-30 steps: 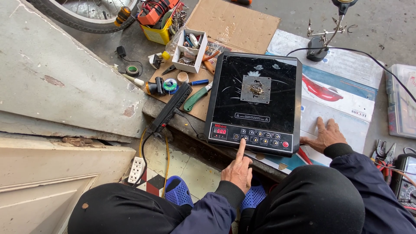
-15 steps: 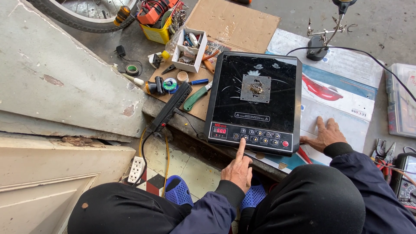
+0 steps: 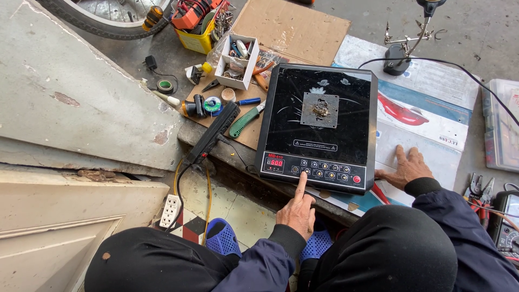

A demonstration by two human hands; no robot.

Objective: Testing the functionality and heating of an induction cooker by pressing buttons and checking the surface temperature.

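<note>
A black induction cooktop [image 3: 319,124] lies on the low work surface, with a small square metal plate carrying a lump of metal [image 3: 320,110] on its glass. Its red display [image 3: 275,162] is lit. My left hand [image 3: 296,210] points with the index finger, and the fingertip rests on a button in the control strip [image 3: 324,172]. The other fingers of that hand are curled and hold nothing. My right hand [image 3: 404,168] lies flat with its fingers spread on a printed poster sheet [image 3: 427,140], just right of the cooktop.
Left of the cooktop lie a black power strip [image 3: 213,132], a green-handled knife [image 3: 244,121], tape rolls, a white parts box [image 3: 236,60] and a yellow tool tub [image 3: 195,27]. A helping-hands stand [image 3: 403,46] is behind, pliers and a meter are at far right, and a white extension socket [image 3: 171,211] is on the floor.
</note>
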